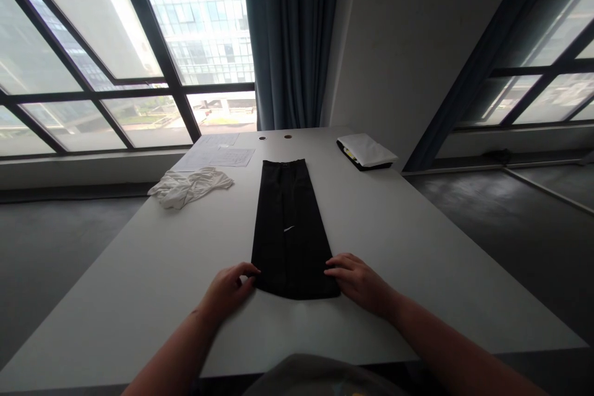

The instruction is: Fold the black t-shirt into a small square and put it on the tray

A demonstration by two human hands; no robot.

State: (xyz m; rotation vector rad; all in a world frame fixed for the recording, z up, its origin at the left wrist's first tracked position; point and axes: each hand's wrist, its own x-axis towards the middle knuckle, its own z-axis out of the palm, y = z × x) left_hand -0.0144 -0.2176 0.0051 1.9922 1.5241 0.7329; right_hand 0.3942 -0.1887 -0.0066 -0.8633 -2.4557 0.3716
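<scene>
A black folded garment [290, 247], a pair of pants or shorts by its look, lies lengthwise on the white table [394, 247]. Its waistband points to the far side, and a small white swoosh shows near the middle. At the near left corner, my left hand [227, 288] is closed on the edge, index finger on top and thumb close below. My right hand [359, 281] holds the near right edge with its fingers over the cloth; its thumb is hidden. The near hem bows slightly between both hands.
A crumpled white cloth [190, 187] lies to the left, with printed papers [223, 154] behind it. On the far right sits a white and black packet [366, 151]. Two round holes pierce the far tabletop. Windows and a blue curtain [292, 37] stand beyond.
</scene>
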